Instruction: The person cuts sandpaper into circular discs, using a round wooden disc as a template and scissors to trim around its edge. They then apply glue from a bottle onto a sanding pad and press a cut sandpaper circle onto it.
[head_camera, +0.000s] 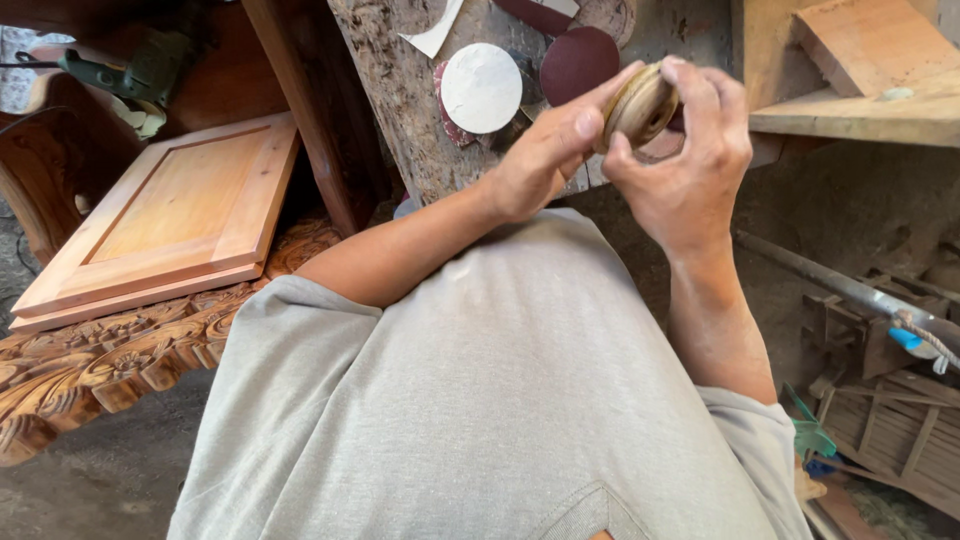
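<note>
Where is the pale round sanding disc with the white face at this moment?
In the head view, the pale round sanding disc lies top centre on the rough wooden board, left of the dark red disc and just left of the left hand.

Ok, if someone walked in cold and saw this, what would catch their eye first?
Most likely the round, tan, disc-shaped wooden pad held up at top centre, pinched between the left hand and the right hand. Just behind it, round sanding discs, one white and one dark red, lie on a rough board. At left, a pale framed wooden panel rests on a carved, scroll-patterned wooden piece.
</note>
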